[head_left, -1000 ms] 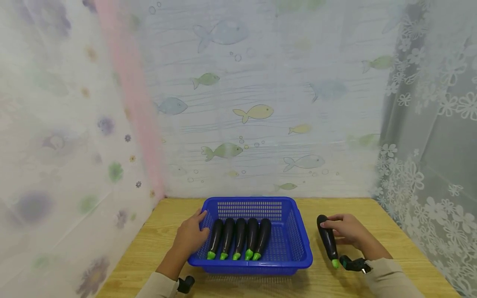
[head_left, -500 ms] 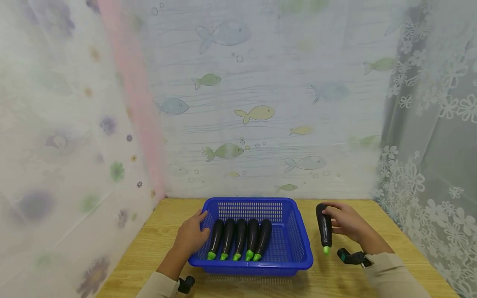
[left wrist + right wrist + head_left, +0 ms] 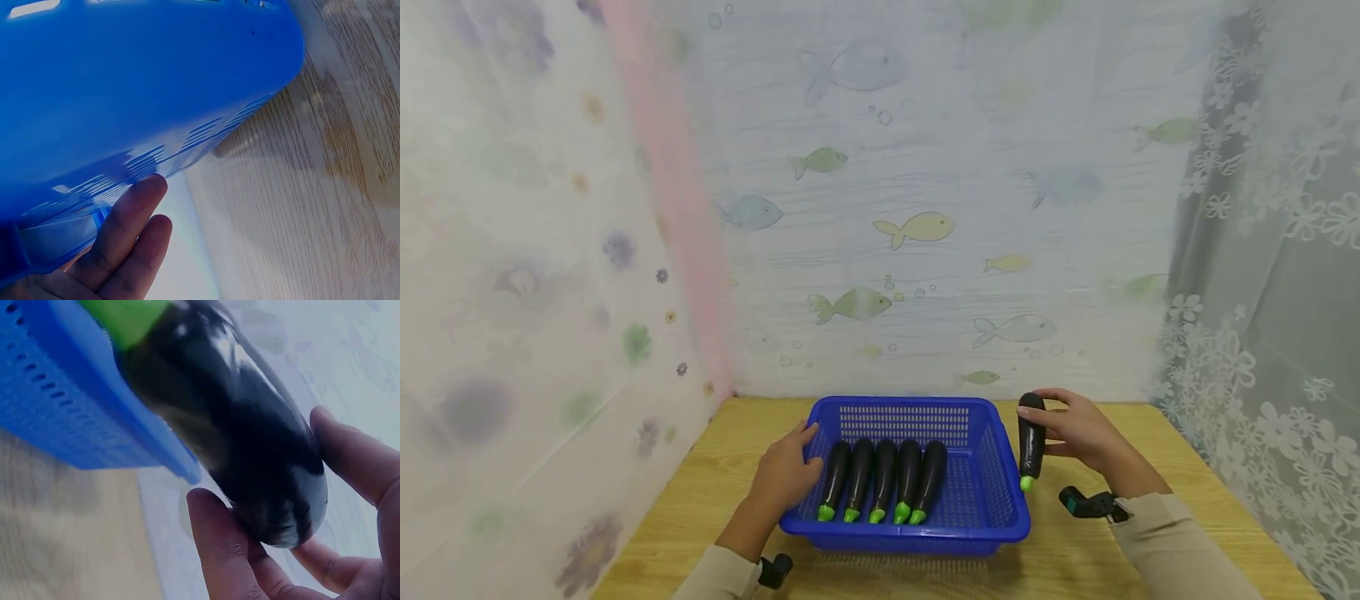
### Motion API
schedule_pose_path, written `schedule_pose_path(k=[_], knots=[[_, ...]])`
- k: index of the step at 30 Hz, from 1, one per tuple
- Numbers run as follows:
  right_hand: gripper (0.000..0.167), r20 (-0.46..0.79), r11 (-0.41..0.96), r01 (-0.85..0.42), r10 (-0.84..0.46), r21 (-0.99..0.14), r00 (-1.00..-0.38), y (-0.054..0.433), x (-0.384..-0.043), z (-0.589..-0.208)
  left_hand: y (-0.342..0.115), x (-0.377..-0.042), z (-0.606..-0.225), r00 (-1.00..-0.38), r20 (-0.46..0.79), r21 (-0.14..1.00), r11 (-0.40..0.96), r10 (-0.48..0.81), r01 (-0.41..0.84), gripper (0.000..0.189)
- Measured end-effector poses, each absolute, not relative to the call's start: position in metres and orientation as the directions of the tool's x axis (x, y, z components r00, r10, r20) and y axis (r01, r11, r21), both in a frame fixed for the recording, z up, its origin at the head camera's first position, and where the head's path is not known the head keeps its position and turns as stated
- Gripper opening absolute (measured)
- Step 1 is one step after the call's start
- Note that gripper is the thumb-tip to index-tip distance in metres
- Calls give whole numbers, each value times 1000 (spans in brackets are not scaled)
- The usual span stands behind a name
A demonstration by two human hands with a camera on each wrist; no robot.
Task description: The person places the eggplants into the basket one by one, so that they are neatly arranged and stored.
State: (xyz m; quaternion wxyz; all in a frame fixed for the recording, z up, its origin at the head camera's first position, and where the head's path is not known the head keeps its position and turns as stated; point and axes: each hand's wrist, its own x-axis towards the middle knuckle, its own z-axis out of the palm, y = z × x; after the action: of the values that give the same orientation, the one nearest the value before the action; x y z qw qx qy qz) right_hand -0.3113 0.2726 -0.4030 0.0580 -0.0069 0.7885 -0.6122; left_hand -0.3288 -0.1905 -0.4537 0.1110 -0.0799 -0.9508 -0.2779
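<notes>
My right hand [image 3: 1078, 429] holds a dark eggplant [image 3: 1032, 437] by its thick end, the green stem end hanging down close to the right rim of the blue basket [image 3: 917, 530]. In the right wrist view, thumb and fingers pinch the rounded end of the glossy eggplant [image 3: 237, 425]. My left hand [image 3: 785, 475] grips the basket's left rim, thumb toward the inside. Its fingers [image 3: 128, 234] lie along the outer wall in the left wrist view. Several eggplants [image 3: 884, 482] lie side by side in the basket's left and middle part, green ends toward me.
The basket stands on a wood-grain table [image 3: 700, 500]. A fish-patterned curtain [image 3: 925, 333] hangs behind it, with a flowered sheet [image 3: 550, 333] on the left and a lacy curtain [image 3: 1262, 375] on the right.
My right hand has lifted the eggplant up off the table area and carried it left to beside the basket's right rim. The left hand and the basket have stayed put.
</notes>
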Motion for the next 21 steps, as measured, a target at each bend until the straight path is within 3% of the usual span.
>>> schedule_pose_path(k=[13, 21], knots=[[86, -85, 235, 59, -102, -970, -991, 239, -325, -398, -190, -331, -454, -964, 249, 512, 832, 92, 212, 64], [80, -72, 294, 36, -113, -955, -991, 222, -331, -399, -190, -330, -455, -963, 252, 503, 837, 97, 216, 63]])
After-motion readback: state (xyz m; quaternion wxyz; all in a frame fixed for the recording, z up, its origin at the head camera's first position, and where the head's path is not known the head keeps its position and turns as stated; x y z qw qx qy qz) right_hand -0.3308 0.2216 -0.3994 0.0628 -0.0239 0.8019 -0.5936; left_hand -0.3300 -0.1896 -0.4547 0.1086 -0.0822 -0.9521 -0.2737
